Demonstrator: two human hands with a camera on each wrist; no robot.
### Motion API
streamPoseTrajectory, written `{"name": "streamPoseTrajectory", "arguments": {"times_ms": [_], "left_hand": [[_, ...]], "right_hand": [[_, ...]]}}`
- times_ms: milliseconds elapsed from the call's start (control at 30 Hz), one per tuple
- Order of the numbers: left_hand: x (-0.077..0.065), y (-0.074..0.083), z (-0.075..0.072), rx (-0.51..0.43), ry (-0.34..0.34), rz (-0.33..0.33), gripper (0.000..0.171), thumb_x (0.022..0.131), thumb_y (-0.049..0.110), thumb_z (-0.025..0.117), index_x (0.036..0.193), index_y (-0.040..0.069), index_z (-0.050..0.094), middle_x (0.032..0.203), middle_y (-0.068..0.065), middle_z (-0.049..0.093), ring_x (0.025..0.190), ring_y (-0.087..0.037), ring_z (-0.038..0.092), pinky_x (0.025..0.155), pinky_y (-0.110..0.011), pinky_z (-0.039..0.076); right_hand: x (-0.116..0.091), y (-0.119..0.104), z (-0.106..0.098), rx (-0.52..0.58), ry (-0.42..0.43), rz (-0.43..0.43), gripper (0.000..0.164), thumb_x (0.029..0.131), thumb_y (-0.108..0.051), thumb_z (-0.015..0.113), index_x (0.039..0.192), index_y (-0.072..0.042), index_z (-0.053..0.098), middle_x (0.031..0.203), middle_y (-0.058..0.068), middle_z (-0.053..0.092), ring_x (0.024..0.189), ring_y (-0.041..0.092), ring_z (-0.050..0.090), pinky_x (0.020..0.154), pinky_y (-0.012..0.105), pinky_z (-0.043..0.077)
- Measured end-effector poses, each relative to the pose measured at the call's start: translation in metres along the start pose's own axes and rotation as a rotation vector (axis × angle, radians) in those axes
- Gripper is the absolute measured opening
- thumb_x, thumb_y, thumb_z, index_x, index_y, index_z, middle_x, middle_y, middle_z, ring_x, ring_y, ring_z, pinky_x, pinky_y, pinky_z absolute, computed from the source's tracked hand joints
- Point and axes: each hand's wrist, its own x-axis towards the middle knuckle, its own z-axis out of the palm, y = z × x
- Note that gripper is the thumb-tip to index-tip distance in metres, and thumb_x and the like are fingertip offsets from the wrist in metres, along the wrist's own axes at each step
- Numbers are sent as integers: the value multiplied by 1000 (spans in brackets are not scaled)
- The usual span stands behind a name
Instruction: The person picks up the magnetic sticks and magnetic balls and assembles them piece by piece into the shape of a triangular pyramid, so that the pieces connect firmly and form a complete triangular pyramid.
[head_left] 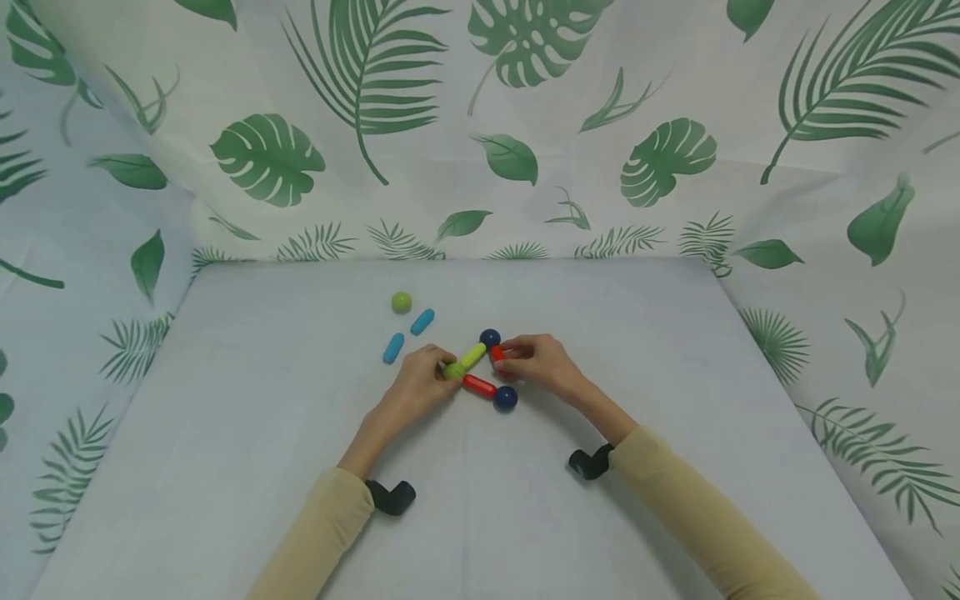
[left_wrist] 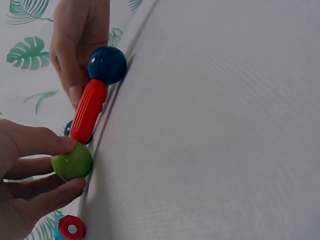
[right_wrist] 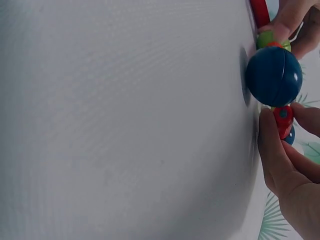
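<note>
My left hand [head_left: 418, 379] pinches a green ball [left_wrist: 72, 162] between thumb and fingers. From that ball a yellow-green magnetic rod [head_left: 473, 357] runs to a far dark blue ball [head_left: 490, 337], and a red rod [left_wrist: 89, 111] runs to a nearer dark blue ball [head_left: 506, 398]. Together they form an open V lying on the table. My right hand [head_left: 546, 365] pinches a second red rod [head_left: 497, 356], whose far end is at the far blue ball. In the right wrist view, the near blue ball [right_wrist: 274, 76] partly hides the left hand's green ball.
Two light blue rods [head_left: 423, 322] [head_left: 393, 348] and a loose green ball [head_left: 401, 302] lie beyond the left hand. The white table [head_left: 465, 517] meets a leaf-printed cloth [head_left: 420, 192] at its back and sides. Black wrist devices [head_left: 393, 498] [head_left: 591, 462] project from both sleeves.
</note>
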Motion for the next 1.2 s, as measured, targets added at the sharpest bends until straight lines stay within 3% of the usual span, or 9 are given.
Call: {"name": "streamPoseTrajectory", "arguments": {"times_ms": [233, 633, 800, 933, 1067, 1200], "left_hand": [[-2, 1, 3, 19, 11, -18, 33, 85, 6, 81, 115, -4, 71, 107, -13, 67, 88, -20, 64, 77, -30, 59], [-5, 7, 7, 46, 30, -76, 35, 84, 6, 81, 116, -5, 68, 109, -13, 65, 91, -21, 60, 80, -31, 59], [-7, 11, 9, 36, 50, -107, 35, 85, 7, 80, 115, -5, 67, 109, -14, 64, 92, -22, 60, 82, -33, 60], [-8, 13, 10, 23, 57, -131, 36, 87, 8, 80, 117, -5, 66, 111, -14, 63, 95, -22, 60, 86, -34, 60], [-10, 15, 5, 56, 55, -144, 38, 88, 11, 80, 120, -5, 66, 115, -14, 63, 99, -22, 59, 90, -35, 59], [-16, 15, -11, 95, 32, -145, 42, 90, 11, 79, 126, -4, 64, 123, -17, 61, 111, -28, 59, 97, -41, 57]], "right_hand": [[0, 0, 2, 17, -5, -20, 45, 93, -25, 77, 132, -5, 65, 114, 12, 75, 96, 20, 71, 84, 32, 60], [1, 3, 4, -15, 2, -74, 42, 93, -25, 77, 129, -6, 67, 113, 12, 75, 102, 24, 69, 82, 30, 58], [-1, 7, -3, -63, -59, -145, 46, 93, -28, 76, 133, -6, 66, 113, 11, 74, 100, 24, 66, 79, 30, 57], [-2, 9, -9, -109, -136, -203, 56, 92, -31, 77, 140, -8, 61, 118, 10, 73, 105, 24, 67, 87, 36, 59], [-1, 9, -9, -147, -161, -272, 59, 92, -29, 77, 143, -7, 58, 121, 13, 71, 109, 27, 68, 94, 42, 59], [1, 6, -4, -156, -140, -290, 53, 94, -23, 75, 141, -6, 59, 120, 15, 71, 108, 29, 69, 94, 43, 59]]}}
